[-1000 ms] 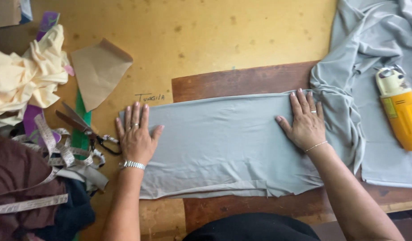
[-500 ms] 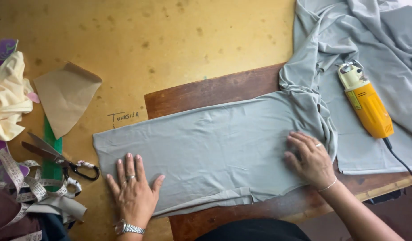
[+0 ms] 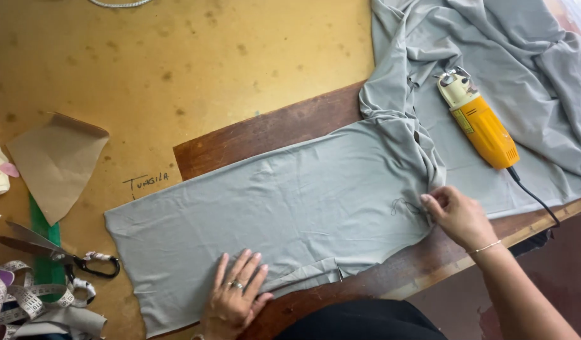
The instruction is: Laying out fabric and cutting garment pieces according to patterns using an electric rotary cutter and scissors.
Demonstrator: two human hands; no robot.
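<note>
Two hands: both were on the grey cloth [image 3: 290, 208], spread flat across the table [image 3: 177, 63].
Left hand [image 3: 237, 296]: fingers apart, pressed flat on the near edge, likely to keep it from sliding.
Right hand [image 3: 457, 214]: fingertips drawn together, pinching the cloth where it bunched.
Cutter [image 3: 479, 123]: yellow, lying on the loose cloth, well apart.
Scissors [image 3: 51, 252]: left of the cloth, beside the measuring tape [image 3: 26, 296].

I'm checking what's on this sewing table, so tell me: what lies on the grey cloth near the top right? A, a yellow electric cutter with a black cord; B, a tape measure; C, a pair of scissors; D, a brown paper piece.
A: the yellow electric cutter rests on the grey cloth at upper right, while the scissors lie far left on the table.
</note>
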